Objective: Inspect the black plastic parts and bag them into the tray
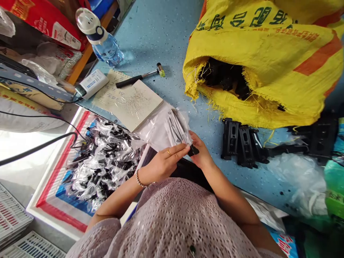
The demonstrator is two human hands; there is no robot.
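Both hands meet at the table's near edge around a black plastic part (193,150), of which only the end shows. My right hand (201,152) is closed on that part from the right. From the left, my left hand (164,163) lays its fingers, held together, over the near end of a clear plastic bag (177,126) beside the part. Whether the part is inside the bag cannot be made out. More clear bags (154,130) lie flat just beyond my left hand.
A notepad (138,104) with small pins, a small hammer (139,76) and a water bottle (106,46) stand or lie behind. Left is a basket (57,190) of bagged black parts. At right are a yellow woven sack (258,46) and loose black parts (245,143).
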